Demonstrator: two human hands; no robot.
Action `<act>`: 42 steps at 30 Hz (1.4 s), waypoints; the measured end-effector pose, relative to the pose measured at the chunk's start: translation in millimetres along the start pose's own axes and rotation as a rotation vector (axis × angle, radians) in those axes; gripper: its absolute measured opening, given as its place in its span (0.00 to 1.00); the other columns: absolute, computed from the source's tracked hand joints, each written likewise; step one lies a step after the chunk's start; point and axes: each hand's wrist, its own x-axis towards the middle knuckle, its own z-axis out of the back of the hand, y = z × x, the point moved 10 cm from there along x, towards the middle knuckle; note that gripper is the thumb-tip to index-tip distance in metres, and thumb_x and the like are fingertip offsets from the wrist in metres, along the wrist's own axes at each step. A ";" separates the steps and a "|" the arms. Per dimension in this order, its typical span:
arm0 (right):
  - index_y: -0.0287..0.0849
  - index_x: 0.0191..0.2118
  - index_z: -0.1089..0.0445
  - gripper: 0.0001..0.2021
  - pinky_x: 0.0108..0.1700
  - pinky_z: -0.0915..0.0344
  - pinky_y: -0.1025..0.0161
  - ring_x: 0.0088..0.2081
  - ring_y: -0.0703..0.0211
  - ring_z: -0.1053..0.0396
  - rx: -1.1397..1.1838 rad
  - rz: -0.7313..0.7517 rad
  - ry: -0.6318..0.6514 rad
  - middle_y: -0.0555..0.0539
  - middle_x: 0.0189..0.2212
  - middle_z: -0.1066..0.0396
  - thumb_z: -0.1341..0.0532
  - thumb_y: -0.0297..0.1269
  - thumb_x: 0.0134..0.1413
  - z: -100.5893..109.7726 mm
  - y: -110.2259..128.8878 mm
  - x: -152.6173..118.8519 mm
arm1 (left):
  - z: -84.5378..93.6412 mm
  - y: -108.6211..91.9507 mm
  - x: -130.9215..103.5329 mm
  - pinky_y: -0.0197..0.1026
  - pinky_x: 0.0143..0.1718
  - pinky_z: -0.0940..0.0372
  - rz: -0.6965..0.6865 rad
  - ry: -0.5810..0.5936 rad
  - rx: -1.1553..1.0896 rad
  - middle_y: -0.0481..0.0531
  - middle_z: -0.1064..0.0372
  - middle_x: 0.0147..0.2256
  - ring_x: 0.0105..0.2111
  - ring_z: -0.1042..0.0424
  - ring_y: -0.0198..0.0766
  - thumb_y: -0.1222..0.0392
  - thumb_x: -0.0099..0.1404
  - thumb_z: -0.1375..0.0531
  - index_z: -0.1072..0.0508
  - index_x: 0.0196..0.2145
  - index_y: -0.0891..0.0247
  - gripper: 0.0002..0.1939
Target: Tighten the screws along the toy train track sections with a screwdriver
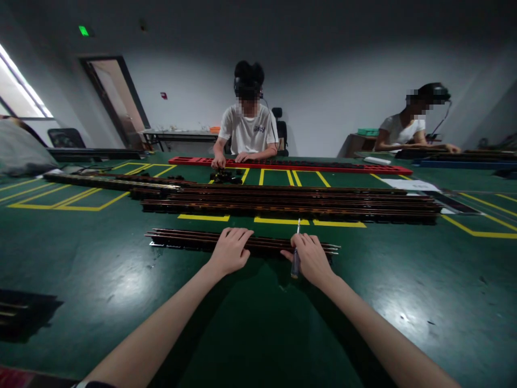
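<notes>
In front of me a long dark strip with thin copper-coloured rods along it point(186, 240) lies crosswise on the green table. My left hand point(230, 250) grips it left of its far-right half, fingers bent over the far side and thumb on the near side. My right hand point(311, 258) is closed around a screwdriver point(295, 264), its dark handle toward me and its metal shaft pointing away over the strip. That hand also rests at the strip's right part. Just beyond lies a wide stack of similar dark strips point(283, 202).
More dark strips point(28, 312) lie at the near left. A long red rail point(343, 168) crosses the table farther back, where a co-worker point(248, 129) sits with hands at small dark parts. Another person point(404, 126) works at the right. Yellow tape marks the green tabletop point(121, 323).
</notes>
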 end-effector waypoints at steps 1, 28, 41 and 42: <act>0.41 0.32 0.38 0.16 0.36 0.43 0.59 0.29 0.57 0.36 -0.009 0.005 -0.010 0.46 0.27 0.32 0.51 0.48 0.65 2.8 -3.9 -3.0 | 0.4 0.2 0.5 0.53 0.54 0.42 -0.008 0.000 0.010 0.60 0.30 0.50 0.50 0.32 0.47 0.63 0.62 0.50 0.31 0.52 0.68 0.21; 0.39 0.36 0.36 0.17 0.45 0.42 0.56 0.36 0.53 0.33 -0.052 0.039 -0.020 0.43 0.33 0.29 0.49 0.49 0.63 5.3 -8.9 -4.7 | -4.4 14.7 -6.6 0.49 0.46 0.37 -0.043 0.008 0.103 0.59 0.27 0.46 0.45 0.29 0.46 0.47 0.70 0.52 0.31 0.51 0.65 0.22; 0.38 0.36 0.35 0.16 0.42 0.40 0.56 0.34 0.54 0.33 0.005 0.028 0.012 0.44 0.31 0.30 0.48 0.48 0.63 -3.6 -1.9 -0.3 | -3.6 13.5 -5.3 0.49 0.45 0.36 -0.060 0.027 0.077 0.59 0.28 0.46 0.45 0.29 0.46 0.46 0.70 0.52 0.31 0.52 0.64 0.23; 0.39 0.36 0.36 0.16 0.42 0.40 0.56 0.34 0.54 0.33 0.014 0.031 0.014 0.44 0.31 0.30 0.48 0.48 0.63 -4.6 0.0 0.3 | -3.6 13.6 -5.1 0.49 0.45 0.36 -0.059 0.024 0.076 0.59 0.28 0.46 0.45 0.29 0.46 0.46 0.70 0.52 0.31 0.52 0.64 0.23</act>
